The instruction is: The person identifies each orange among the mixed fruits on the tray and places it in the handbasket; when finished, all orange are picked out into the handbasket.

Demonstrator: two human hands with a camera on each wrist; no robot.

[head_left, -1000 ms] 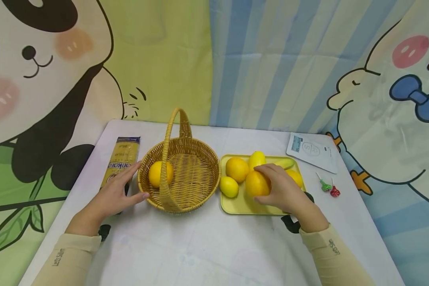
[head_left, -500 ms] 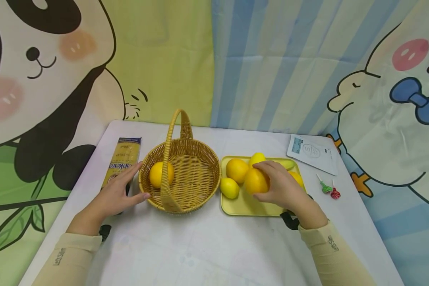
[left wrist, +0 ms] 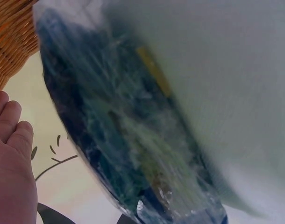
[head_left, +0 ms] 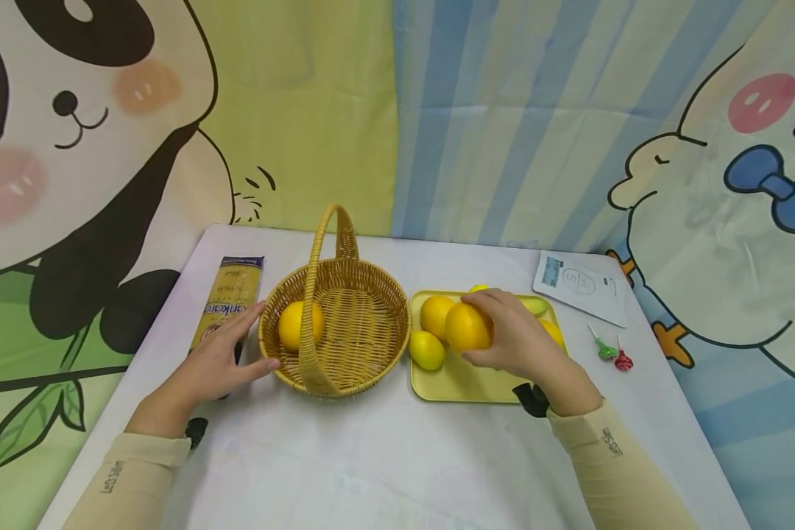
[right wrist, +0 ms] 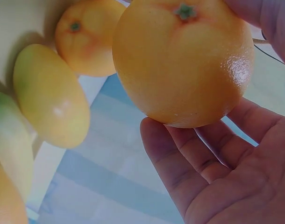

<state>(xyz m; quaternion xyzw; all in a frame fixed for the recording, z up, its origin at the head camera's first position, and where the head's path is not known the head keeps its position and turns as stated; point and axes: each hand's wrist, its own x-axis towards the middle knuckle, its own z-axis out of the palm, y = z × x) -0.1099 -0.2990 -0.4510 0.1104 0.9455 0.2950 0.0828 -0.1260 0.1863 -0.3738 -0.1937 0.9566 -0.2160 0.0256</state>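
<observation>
My right hand (head_left: 520, 335) holds an orange (head_left: 467, 327) above the yellow tray (head_left: 464, 383); fingers and thumb curve round the fruit, and its green stem spot shows in the right wrist view. On the left, my left hand (head_left: 215, 361) touches the side of the wicker basket (head_left: 351, 316), thumb and fingers spread along its rim. Behind the tall handle, another orange (head_left: 291, 326) sits in the basket. Still on the tray are an orange (head_left: 435, 315), a lemon (head_left: 427, 350), a long yellow-green fruit (head_left: 535, 304) and a partly hidden orange fruit (head_left: 553, 331).
A pasta packet (head_left: 235, 287) lies left of the basket, partly under my left hand. At the back right is a white pouch (head_left: 579, 287), with a green lollipop (head_left: 605, 348) and a red lollipop (head_left: 623, 359) nearer. A printed curtain (head_left: 305, 110) hangs behind the table.
My right hand has lifted the orange slightly and carried it a little to the left, covering more of the yellow fruit behind. The left hand stays at the basket.
</observation>
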